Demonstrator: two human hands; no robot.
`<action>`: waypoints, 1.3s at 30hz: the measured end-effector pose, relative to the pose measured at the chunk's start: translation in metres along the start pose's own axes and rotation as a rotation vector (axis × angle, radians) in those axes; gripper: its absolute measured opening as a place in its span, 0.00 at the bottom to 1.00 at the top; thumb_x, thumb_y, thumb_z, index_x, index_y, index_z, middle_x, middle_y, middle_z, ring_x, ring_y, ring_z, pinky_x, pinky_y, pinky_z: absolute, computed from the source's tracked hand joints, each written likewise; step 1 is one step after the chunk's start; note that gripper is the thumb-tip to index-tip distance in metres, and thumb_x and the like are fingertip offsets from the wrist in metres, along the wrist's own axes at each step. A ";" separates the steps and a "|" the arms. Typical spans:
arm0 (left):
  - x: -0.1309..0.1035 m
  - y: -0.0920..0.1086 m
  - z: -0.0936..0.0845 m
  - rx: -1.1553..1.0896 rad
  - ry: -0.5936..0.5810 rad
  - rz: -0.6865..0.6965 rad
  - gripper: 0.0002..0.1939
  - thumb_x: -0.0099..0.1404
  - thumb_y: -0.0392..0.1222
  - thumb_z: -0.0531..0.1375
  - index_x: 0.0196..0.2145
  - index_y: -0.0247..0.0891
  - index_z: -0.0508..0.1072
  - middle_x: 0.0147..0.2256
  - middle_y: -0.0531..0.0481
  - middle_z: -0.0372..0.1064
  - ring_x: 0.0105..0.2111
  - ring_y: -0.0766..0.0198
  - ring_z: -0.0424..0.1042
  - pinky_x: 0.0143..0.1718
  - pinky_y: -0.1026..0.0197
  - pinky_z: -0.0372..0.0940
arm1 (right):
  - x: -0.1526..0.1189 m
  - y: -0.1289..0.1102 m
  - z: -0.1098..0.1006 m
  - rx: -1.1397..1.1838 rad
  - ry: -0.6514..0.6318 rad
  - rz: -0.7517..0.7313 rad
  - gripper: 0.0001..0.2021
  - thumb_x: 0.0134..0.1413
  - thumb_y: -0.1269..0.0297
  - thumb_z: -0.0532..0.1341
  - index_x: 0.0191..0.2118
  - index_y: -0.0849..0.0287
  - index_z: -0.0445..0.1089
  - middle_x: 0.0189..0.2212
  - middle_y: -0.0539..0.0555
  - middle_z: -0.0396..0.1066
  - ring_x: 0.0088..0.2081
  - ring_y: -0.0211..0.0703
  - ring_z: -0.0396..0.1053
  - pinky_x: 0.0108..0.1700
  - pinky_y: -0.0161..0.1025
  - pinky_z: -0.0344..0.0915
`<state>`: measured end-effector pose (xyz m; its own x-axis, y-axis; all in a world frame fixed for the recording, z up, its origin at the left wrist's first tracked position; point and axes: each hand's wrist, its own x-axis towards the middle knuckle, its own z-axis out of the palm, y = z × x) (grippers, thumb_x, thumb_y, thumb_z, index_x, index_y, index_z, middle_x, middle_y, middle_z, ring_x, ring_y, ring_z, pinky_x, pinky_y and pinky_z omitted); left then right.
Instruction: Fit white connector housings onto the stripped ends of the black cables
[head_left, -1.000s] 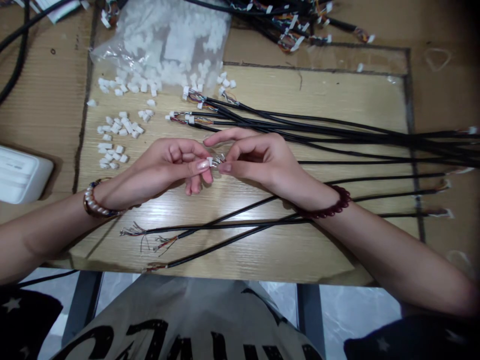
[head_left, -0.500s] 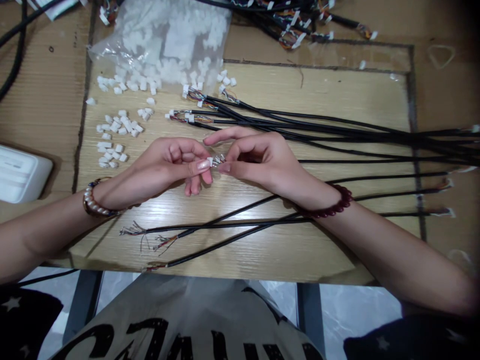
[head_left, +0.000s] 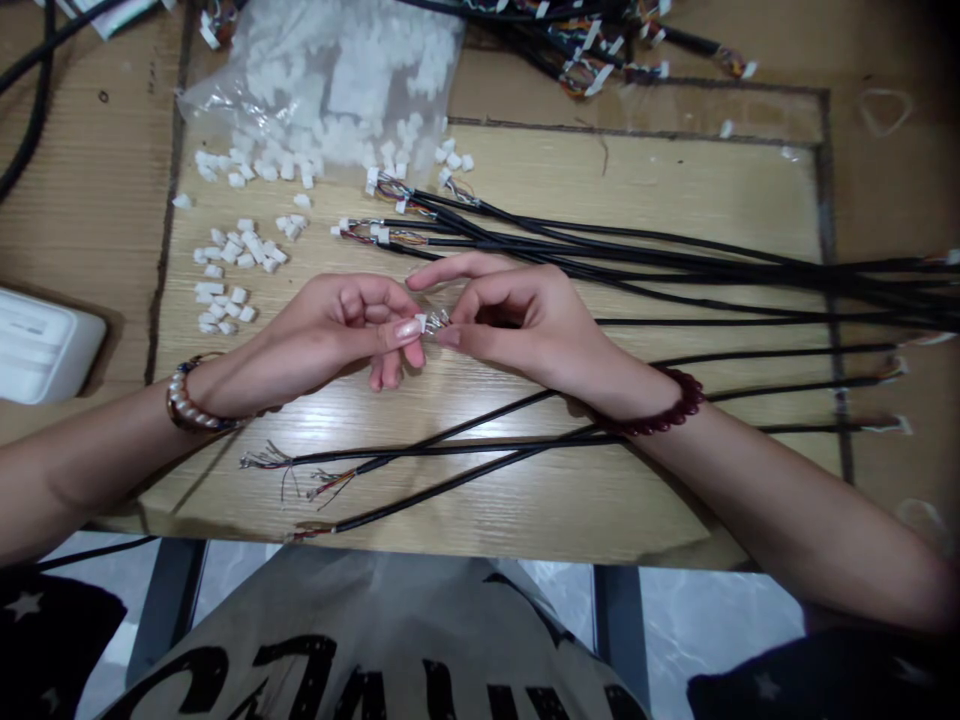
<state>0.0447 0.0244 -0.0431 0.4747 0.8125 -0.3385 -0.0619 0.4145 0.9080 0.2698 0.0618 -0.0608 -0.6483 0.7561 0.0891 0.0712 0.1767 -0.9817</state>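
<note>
My left hand (head_left: 367,325) pinches a small white connector housing (head_left: 423,323) between thumb and fingers, above the middle of the board. Just to its right, my right hand (head_left: 510,310) is closed on the thin wires (head_left: 438,321) at the end of a black cable (head_left: 675,322), which runs off to the right from behind that hand. The wires reach to the housing; how many sit inside it I cannot tell. Below the hands lie several black cables (head_left: 465,450) with bare, fanned wire ends (head_left: 266,458) pointing left.
Loose white housings (head_left: 247,245) lie in groups at left, below a clear plastic bag (head_left: 352,80) full of them. Cables with housings fitted (head_left: 600,235) stretch rightward behind my hands. More cables (head_left: 585,60) are heaped at the back. A white box-shaped device (head_left: 45,345) stands far left.
Almost nothing differs. Both hands keep the same grip on the housing and the wires, with only a very slight shift of the fingers.
</note>
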 end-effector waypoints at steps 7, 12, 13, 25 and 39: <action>0.000 0.000 0.001 0.015 0.005 0.005 0.14 0.64 0.47 0.73 0.33 0.32 0.79 0.29 0.49 0.80 0.22 0.73 0.74 0.24 0.74 0.70 | 0.000 0.000 0.001 -0.002 0.001 0.005 0.12 0.56 0.61 0.74 0.26 0.58 0.77 0.54 0.55 0.78 0.53 0.46 0.75 0.56 0.43 0.71; 0.001 0.000 0.000 0.031 0.004 0.016 0.14 0.64 0.48 0.73 0.33 0.33 0.79 0.29 0.48 0.80 0.22 0.71 0.74 0.24 0.72 0.70 | -0.001 -0.001 0.002 0.009 0.033 0.016 0.12 0.58 0.58 0.73 0.27 0.56 0.79 0.54 0.54 0.78 0.53 0.48 0.75 0.59 0.47 0.69; 0.001 0.000 0.000 0.038 0.005 0.017 0.14 0.64 0.48 0.73 0.33 0.33 0.79 0.29 0.48 0.80 0.22 0.70 0.74 0.24 0.71 0.70 | -0.001 -0.001 0.002 0.010 0.039 0.012 0.12 0.58 0.58 0.73 0.27 0.56 0.79 0.55 0.54 0.78 0.54 0.49 0.75 0.60 0.47 0.68; 0.002 -0.005 0.001 -0.014 0.048 0.026 0.14 0.63 0.47 0.73 0.33 0.32 0.79 0.28 0.48 0.79 0.21 0.72 0.74 0.23 0.73 0.69 | -0.003 0.000 0.008 -0.031 0.089 -0.049 0.09 0.61 0.59 0.71 0.32 0.56 0.79 0.56 0.56 0.77 0.57 0.49 0.73 0.62 0.48 0.68; 0.001 -0.009 -0.004 -0.088 0.105 0.063 0.10 0.66 0.43 0.72 0.34 0.33 0.80 0.30 0.48 0.79 0.21 0.72 0.72 0.24 0.71 0.69 | 0.001 0.001 0.007 0.117 0.181 0.063 0.11 0.54 0.55 0.75 0.32 0.57 0.81 0.60 0.56 0.75 0.50 0.46 0.76 0.53 0.43 0.73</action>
<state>0.0428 0.0232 -0.0531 0.3730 0.8746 -0.3097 -0.1675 0.3917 0.9047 0.2637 0.0578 -0.0628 -0.4981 0.8659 0.0453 0.0120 0.0591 -0.9982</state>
